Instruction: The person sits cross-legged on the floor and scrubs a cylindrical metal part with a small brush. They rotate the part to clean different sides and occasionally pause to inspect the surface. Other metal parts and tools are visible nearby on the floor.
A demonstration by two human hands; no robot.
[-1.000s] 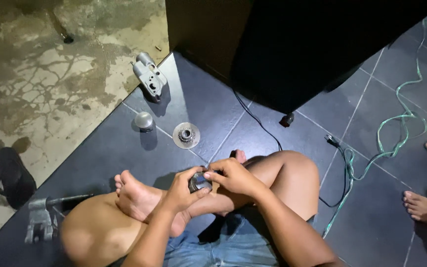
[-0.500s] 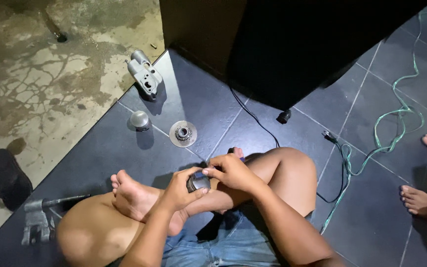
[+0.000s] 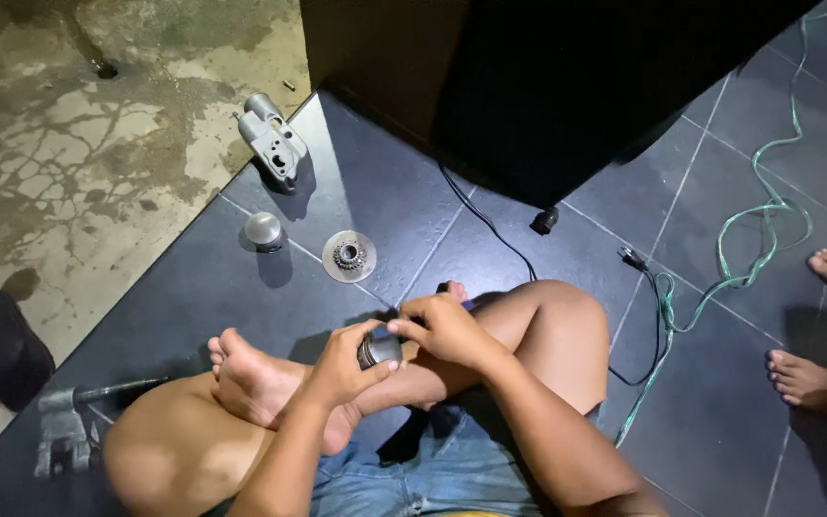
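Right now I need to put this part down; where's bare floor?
Bare dark tile lies between the flat toothed disc and the black plug. It's crowded at the lap, where left hand and right hand grip the small dark cylinder.

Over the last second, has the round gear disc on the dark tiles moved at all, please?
No. The gear disc keeps its place on the tiles beside the small metal dome, below the grey housing; only the camera view shifted.

The person wears blue denim shorts (image 3: 423, 483), seen at six o'clock, with a stitched seam down the middle. Arms, legs and feet are bare: no sleeves, no shoes.
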